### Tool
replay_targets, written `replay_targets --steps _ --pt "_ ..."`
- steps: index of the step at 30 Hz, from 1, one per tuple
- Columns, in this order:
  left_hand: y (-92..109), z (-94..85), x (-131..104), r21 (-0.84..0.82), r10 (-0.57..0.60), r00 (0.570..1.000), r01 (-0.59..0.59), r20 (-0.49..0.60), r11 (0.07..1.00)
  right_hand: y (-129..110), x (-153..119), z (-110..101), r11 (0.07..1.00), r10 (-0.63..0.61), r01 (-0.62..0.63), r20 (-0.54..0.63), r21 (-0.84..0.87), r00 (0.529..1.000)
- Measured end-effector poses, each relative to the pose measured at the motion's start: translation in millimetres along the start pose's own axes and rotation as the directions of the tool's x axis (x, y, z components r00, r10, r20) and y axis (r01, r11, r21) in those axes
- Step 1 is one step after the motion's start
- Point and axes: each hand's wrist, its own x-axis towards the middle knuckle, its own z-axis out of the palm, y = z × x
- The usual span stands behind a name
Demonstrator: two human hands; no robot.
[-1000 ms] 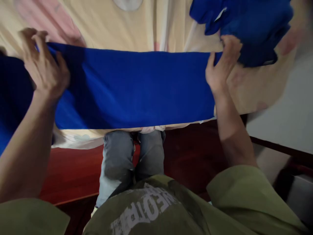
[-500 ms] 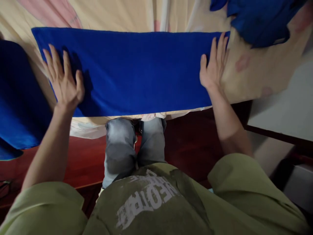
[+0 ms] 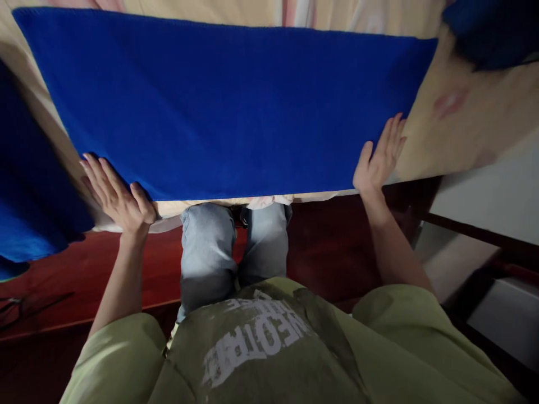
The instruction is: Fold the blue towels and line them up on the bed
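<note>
Two open hands flank a flat blue cloth (image 3: 236, 112)

The blue cloth lies spread over a cream sheet with pink patches (image 3: 467, 134), its long near edge running close to the sheet's border. The cloth is wider along its far edge than along its near one in this view, and its surface is mostly smooth, with faint creases toward the left.

The left hand (image 3: 120, 196) is palm down at the cloth's near left corner, its fingers straight and only slightly parted, the thumb held away from them. It pinches nothing; part of it reaches past the cloth's slanting side onto the sheet. The right hand (image 3: 377, 163) rests at the near right corner, also open, its fingers close together and the thumb apart, with the fingertips by the cloth's right edge.

Beyond the left side, apart from the flat cloth, a second blue cloth (image 3: 33, 179) hangs down over the sheet's border. A dark blue bunched cloth (image 3: 497, 31) sits at the far right, cut off by the view. Below are the person's jeans (image 3: 208, 241), a green shirt with pale lettering (image 3: 256, 348) and a red floor (image 3: 162, 258).
</note>
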Motion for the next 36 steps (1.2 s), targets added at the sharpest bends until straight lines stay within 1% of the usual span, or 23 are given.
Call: replay_targets --steps 4,7,8,10,11,12,13,14,15,16,17,18,19,20,21,22,24,26,28,30,32,34,36 --pt "-0.3 -3.0 -0.4 -0.05 0.012 1.0 -0.012 -0.011 0.999 -4.2 -0.7 0.6 0.997 -0.002 0.004 -0.028 0.071 1.0" --pt "4.4 -17.6 -0.2 -0.098 -0.038 0.999 0.037 -0.004 0.994 -16.8 1.2 -14.1 0.992 0.01 -0.01 0.001 0.125 1.0" --pt "8.2 -25.5 0.7 -0.116 -0.059 0.998 0.059 0.001 0.991 -25.4 1.8 -23.5 0.989 0.019 -0.022 0.02 0.144 1.0" --pt "21.2 -44.6 0.5 -0.117 -0.058 0.998 0.056 -0.013 0.992 -50.3 -2.6 -47.3 0.978 0.068 -0.078 0.06 0.193 0.996" --pt "31.0 -54.1 -3.4 -0.101 -0.045 0.999 0.042 -0.024 0.994 -66.4 -10.7 -59.3 0.969 0.085 -0.093 0.047 0.231 0.995" --pt "42.9 -62.1 -11.8 -0.079 -0.032 0.998 0.028 -0.05 0.996 -84.3 -24.9 -69.0 0.957 0.075 -0.074 0.007 0.281 0.997" --pt "56.6 -67.4 -25.4 -0.055 -0.007 0.997 0.003 -0.082 0.999 -103.3 -46.1 -74.8 0.939 0.047 -0.028 -0.048 0.343 0.998" --pt "71.8 -69.4 -44.5 -0.033 0.028 0.993 -0.032 -0.112 0.999 -122.8 -74.0 -75.8 0.91 0.004 0.043 -0.114 0.413 0.993" --pt "87.6 -68.0 -68.0 -0.018 0.075 0.989 -0.077 -0.124 0.997 -142.2 -107.8 -71.7 0.868 -0.037 0.12 -0.178 0.482 0.983" --pt "103.3 -63.8 -94.4 -0.004 0.137 0.985 -0.138 -0.102 0.99 -160.6 -145.6 -63.3 0.82 -0.063 0.178 -0.224 0.545 0.973" --pt "117.9 -57.9 -121.7 0.019 0.183 0.98 -0.182 -0.077 0.983 -177.4 -184.9 -52.2 0.774 -0.092 0.22 -0.24 0.593 0.966" --pt "130.7 -51.5 -147.4 0.052 0.212 0.976 -0.21 -0.045 0.976 -192.3 -223.0 -39.9 0.742 -0.116 0.239 -0.231 0.626 0.966" --pt "141.0 -45.7 -169.6 0.094 0.218 0.976 -0.216 -0.017 0.972 -204.7 -257.3 -28.4 0.726 -0.143 0.236 -0.194 0.645 0.971" --pt "148.4 -41.3 -186.6 0.13 0.213 0.977 -0.21 -0.006 0.969 -214.4 -285.7 -18.8 0.72 -0.182 0.232 -0.144 0.654 0.973" --pt "153.2 -38.6 -197.8 0.157 0.223 0.975 -0.222 0.013 0.962 -221.5 -306.7 -12.1 0.714 -0.188 0.216 -0.114 0.666 0.975" --pt "155.5 -37.7 -203.2 0.179 0.232 0.972 -0.233 0.029 0.956 -226.0 -320.1 -8.4 0.709 -0.188 0.199 -0.09 0.676 0.978" --pt "155.5 -40.1 -199.9 0.203 0.272 0.96 -0.278 0.06 0.939 -228.7 -326.6 -8.6 0.702 -0.193 0.182 -0.063 0.689 0.979" --pt "154.0 -45.2 -187.5 0.213 0.313 0.946 -0.324 0.085 0.922 -225.7 -315.8 -13.9 0.701 -0.222 0.203 -0.061 0.684 0.973" --pt "154.0 -49.8 -176.2 0.221 0.337 0.936 -0.351 0.101 0.91 -220.8 -300.3 -18.3 0.705 -0.277 0.254 -0.073 0.662 0.958" --pt "155.8 -52.2 -170.9 0.232 0.335 0.936 -0.351 0.104 0.907 -216.7 -288.1 -19.2 0.699 -0.333 0.311 -0.092 0.643 0.939" --pt "157.7 -52.2 -170.9 0.237 0.321 0.942 -0.335 0.097 0.912 -214.7 -280.8 -17.4 0.687 -0.354 0.333 -0.103 0.646 0.93" --pt "158.6 -50.7 -172.8 0.225 0.309 0.947 -0.321 0.09 0.92 -214.9 -276.0 -15.2 0.666 -0.325 0.308 -0.107 0.679 0.94" --pt "158.2 -48.8 -174.0 0.203 0.304 0.949 -0.315 0.084 0.927 -217.7 -270.1 -14.3 0.622 -0.241 0.23 -0.096 0.749 0.966"
